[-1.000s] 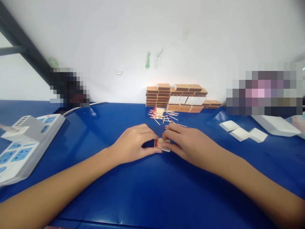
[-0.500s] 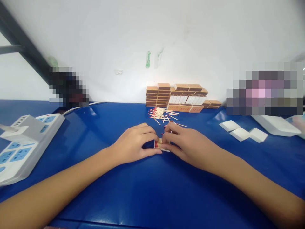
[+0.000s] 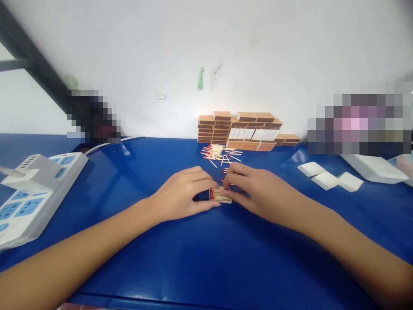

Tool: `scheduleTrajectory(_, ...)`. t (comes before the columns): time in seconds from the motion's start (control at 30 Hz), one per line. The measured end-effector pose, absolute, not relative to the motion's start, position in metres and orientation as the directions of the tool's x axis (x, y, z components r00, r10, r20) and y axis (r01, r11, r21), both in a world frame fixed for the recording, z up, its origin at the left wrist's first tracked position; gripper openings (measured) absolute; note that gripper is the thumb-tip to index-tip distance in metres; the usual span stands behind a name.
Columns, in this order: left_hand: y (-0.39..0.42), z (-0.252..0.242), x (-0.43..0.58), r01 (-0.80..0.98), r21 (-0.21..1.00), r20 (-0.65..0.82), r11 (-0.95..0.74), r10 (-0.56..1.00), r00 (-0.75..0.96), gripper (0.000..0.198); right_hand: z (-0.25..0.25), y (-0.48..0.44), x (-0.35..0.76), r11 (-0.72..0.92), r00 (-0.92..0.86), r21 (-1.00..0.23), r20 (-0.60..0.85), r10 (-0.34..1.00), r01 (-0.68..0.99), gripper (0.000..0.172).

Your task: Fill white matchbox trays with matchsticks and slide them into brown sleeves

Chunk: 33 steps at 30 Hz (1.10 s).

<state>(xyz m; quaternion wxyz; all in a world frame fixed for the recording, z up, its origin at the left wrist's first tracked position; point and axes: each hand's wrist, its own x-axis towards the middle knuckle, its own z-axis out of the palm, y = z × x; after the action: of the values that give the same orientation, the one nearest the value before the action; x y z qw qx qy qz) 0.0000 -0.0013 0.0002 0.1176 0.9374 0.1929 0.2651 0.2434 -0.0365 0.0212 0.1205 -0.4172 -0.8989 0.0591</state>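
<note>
A small matchbox tray [image 3: 227, 201] filled with red-tipped matches [image 3: 217, 195] lies on the blue table between my hands. My left hand [image 3: 180, 191] grips its left end, with the thumb along the near side and the fingers at the far side. Over the right end my right hand [image 3: 258, 185] bends its fingers, thumb and fingertips close together at the matches; what they pinch, if anything, is hidden. A few loose matches [image 3: 225, 171] lie just beyond the right fingers, partly covered by them. Farther back is a loose pile of matches [image 3: 213, 151].
Against the wall stands a stack of matchboxes [image 3: 213, 130], with white pieces [image 3: 241, 133] set in its middle. White flat pieces [image 3: 325, 181] lie at the right, near a larger white object [image 3: 374, 170]. A power strip [image 3: 41, 215] with a plugged-in adapter occupies the left side.
My right hand has shifted slightly right and its fingers have drawn back a little, so more of the matches in the tray shows. My left hand keeps its hold.
</note>
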Motion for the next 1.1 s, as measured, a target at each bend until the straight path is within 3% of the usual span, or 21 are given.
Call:
scheduleTrajectory(0.53,-0.002,0.002,0.000,0.317,0.334,0.439,-0.888,0.443,0.782,0.027,0.018,-0.034,0.245,0.670,-0.647,-0.103,0.190,0.739,0.735,0.019)
scheduleTrajectory(1.1,-0.001,0.000,-0.001,0.306,0.319,0.431,-0.897,0.425,0.796,0.025,0.014,-0.035,0.242,0.673,-0.650,-0.108,0.185,0.737,0.732,0.020)
